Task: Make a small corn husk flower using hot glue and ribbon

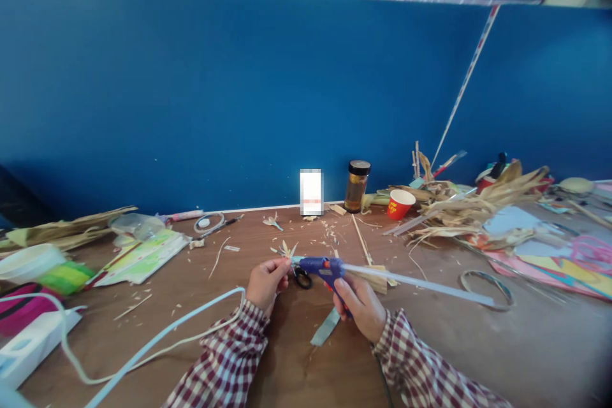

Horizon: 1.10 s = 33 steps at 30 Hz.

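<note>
My right hand (362,306) is partly covering the blue plastic glue gun (314,264); the left edge is cutting off a white oblong power strip (42,338); pixelation is blurring a white upright object (310,188).

Your sleeves (224,357) are checked — maroon and white. Your glue gun (315,264) is blue with a red detail; its glue stick (415,282) is translucent white. You face a plain blue partition (239,89), a brown table (296,357) and a red cup (400,209) — yellow lettering, white interior.
</note>
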{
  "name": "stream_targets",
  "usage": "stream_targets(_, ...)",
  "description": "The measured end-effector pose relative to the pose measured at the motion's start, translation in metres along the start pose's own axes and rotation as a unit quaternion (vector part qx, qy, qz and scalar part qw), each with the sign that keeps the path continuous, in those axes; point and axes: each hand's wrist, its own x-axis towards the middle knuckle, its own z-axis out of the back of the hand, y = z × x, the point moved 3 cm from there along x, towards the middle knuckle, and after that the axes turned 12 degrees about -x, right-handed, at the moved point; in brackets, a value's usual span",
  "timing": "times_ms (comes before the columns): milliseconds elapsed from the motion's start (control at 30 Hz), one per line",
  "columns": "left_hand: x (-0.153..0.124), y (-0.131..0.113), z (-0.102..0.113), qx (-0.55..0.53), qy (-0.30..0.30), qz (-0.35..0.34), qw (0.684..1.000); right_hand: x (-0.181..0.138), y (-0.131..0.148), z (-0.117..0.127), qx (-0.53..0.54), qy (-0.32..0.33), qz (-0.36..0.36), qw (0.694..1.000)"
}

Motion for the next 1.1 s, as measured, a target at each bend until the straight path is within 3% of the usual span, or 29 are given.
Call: stream_targets(1100, -0.0025, -0.0002, -0.0022, 0.036, 0.016, -0.001, 0.999, 0.0001, 0.0029, 0.0025, 0.008, -0.022, 0.005, 1.0)
